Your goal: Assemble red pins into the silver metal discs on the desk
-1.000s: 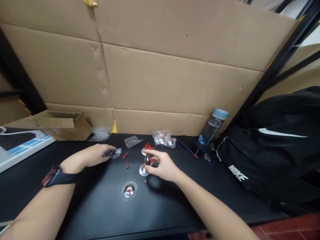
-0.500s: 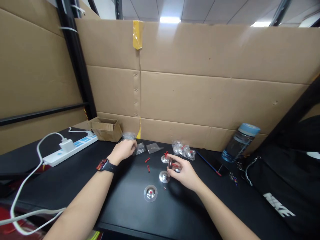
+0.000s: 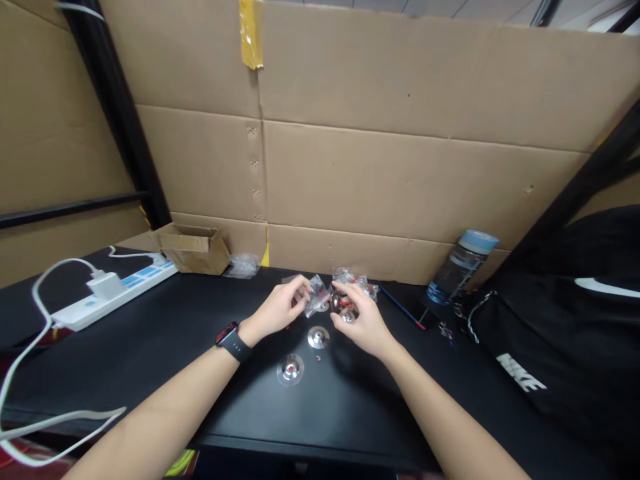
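Note:
My left hand (image 3: 283, 307), with a dark watch on its wrist, is closed on the edge of a crinkled clear plastic bag (image 3: 317, 295). Close by on the right, my right hand (image 3: 361, 316) pinches a round dark metallic disc (image 3: 337, 303) on edge, with something red beside it. Below the hands, a silver disc (image 3: 319, 337) lies on the black table. Nearer the front edge is a clear-rimmed disc with a red centre (image 3: 291, 369). A tiny pale bit (image 3: 318, 359) rests between them. More bagged discs (image 3: 371, 289) sit behind my right hand.
At the left are a white power strip (image 3: 117, 293) with cables and an open cardboard box (image 3: 195, 251). A plastic bag (image 3: 243, 265) lies beside the box. On the right are a blue-red pen (image 3: 403, 308), a water bottle (image 3: 457, 268), keys (image 3: 445, 332) and a black bag (image 3: 565, 333).
My left hand has moved right from beside the cardboard box and now holds a plastic bag near my right hand. My right hand still holds the disc. The camera view has tilted down.

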Tool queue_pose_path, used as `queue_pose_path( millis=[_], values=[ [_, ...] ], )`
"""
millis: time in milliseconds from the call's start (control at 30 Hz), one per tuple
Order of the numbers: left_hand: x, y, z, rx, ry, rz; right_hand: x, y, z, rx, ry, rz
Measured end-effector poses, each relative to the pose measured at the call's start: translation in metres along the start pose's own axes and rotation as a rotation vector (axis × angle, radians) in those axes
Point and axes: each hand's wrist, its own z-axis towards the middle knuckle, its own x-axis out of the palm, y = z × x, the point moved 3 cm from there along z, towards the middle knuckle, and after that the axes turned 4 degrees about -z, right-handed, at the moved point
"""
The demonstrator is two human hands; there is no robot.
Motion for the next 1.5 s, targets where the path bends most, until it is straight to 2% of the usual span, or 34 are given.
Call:
queue_pose_path(
  millis=[100,200,300,367,500,633,767,833,933,1033,1167,1300,1500],
  values=[
    [0.022,0.0,-0.004,0.097,0.151,0.143,-0.009,-0.002,0.002,-0.042,0.053,-0.131],
    [0.035,-0.003,-0.009,0.174,0.195,0.313,-0.014,-0.006,0.002,-0.048,0.183,-0.228],
    [0.037,-0.009,-0.011,0.221,0.151,0.487,-0.018,-0.01,0.001,-0.003,0.283,-0.293],
    [0.036,-0.012,-0.011,0.238,0.142,0.529,-0.02,-0.011,0.001,0.039,0.338,-0.323],
    [0.038,-0.016,-0.011,0.309,0.249,0.442,-0.023,-0.011,-0.003,0.069,0.52,-0.326],
    [0.035,-0.021,-0.011,0.32,0.294,0.456,-0.019,-0.008,-0.007,0.066,0.657,-0.31],
    [0.033,-0.025,-0.015,0.315,0.448,0.408,-0.016,-0.007,-0.008,0.074,0.659,-0.364],
    [0.03,-0.024,-0.016,0.303,0.47,0.388,-0.017,-0.006,-0.008,0.071,0.656,-0.372],
    [0.023,-0.018,-0.016,0.263,0.446,0.431,-0.022,-0.003,-0.007,0.057,0.605,-0.37],
    [0.011,-0.013,-0.013,0.213,0.36,0.555,-0.029,-0.001,-0.004,0.051,0.515,-0.365],
    [-0.003,-0.021,-0.009,0.191,0.277,0.599,-0.032,0.0,-0.003,0.046,0.472,-0.337],
    [0.007,-0.04,-0.013,0.321,0.416,0.416,-0.031,-0.002,-0.002,0.036,0.443,-0.337],
    [0.033,-0.035,-0.019,0.322,0.43,0.544,-0.031,0.0,-0.002,0.038,0.471,-0.35]
  ],
)
